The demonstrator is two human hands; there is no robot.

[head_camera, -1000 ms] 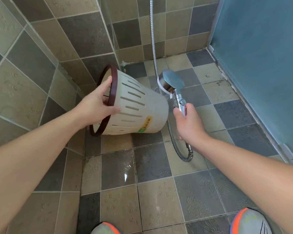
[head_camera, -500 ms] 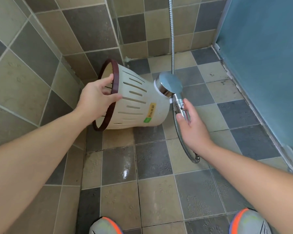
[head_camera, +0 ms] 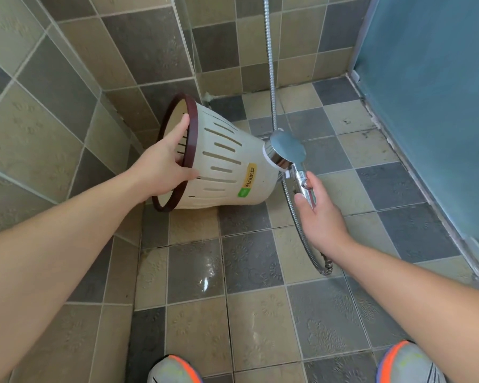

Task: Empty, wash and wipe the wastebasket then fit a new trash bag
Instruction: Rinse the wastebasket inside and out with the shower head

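Observation:
A cream slotted wastebasket [head_camera: 227, 172] with a dark brown rim lies tipped on its side on the tiled floor, its mouth facing left toward the wall. My left hand [head_camera: 163, 164] grips the rim, thumb over the outside and fingers reaching inside. My right hand [head_camera: 320, 214] holds the chrome handle of the shower head [head_camera: 286, 150], whose round face sits right against the basket's bottom end. No water spray is visible. The metal hose [head_camera: 271, 78] runs up the back wall and loops down under my right hand.
Tiled walls close in on the left and at the back. A blue frosted door [head_camera: 432, 106] stands along the right. The floor tiles [head_camera: 205, 275] near my feet look wet and shiny. My two shoes [head_camera: 172, 369] show at the bottom edge.
My left hand has raised the basket's rim a little. My right hand has loosened around the shower handle, and the shower head has come closer against the basket's bottom.

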